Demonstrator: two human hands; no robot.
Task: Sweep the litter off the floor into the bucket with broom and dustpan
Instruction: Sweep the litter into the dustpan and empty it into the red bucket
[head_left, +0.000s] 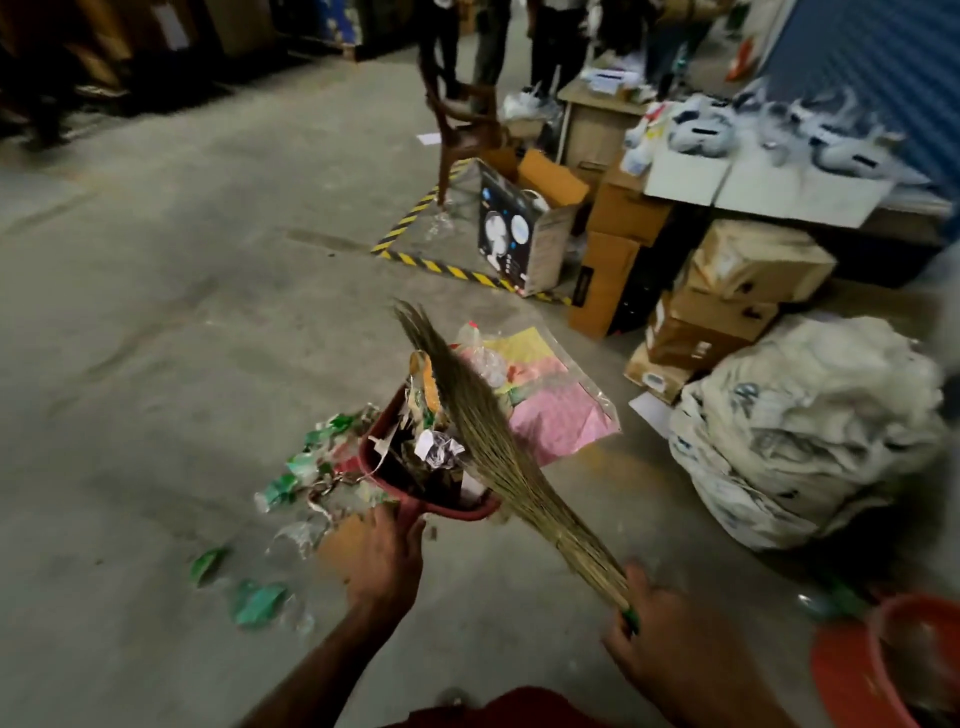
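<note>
The floor (171, 270) is bare grey concrete, scuffed and stained, with a corner of black-and-yellow hazard tape (415, 260) laid on it toward twelve o'clock. At the centre the person's left hand (387, 561) grips the handle of a dark red dustpan (415, 467), fingers curled round it; the pan is loaded with crumpled paper and scraps. The right hand (660, 623) is closed round the green-bound end of a grass broom (493, 431), whose bristles slant up toward eleven o'clock and lie over the pan's right side. Loose litter (291, 488), green and white wrappers and clear plastic, is scattered on the concrete at the pan's nine and seven o'clock. Just beyond the pan, at one o'clock, lies a clear plastic packet of pink and yellow sheets (550, 405). The orange-red bucket (898, 660) stands at the frame's five o'clock edge, well apart from the pan. At three o'clock a bulging white sack (810, 441) sits beside stacked cardboard boxes (727, 291), under a table with blurred white items. A brown chair (457, 119) and standing people's legs show at twelve o'clock, dark shelving at ten.
</note>
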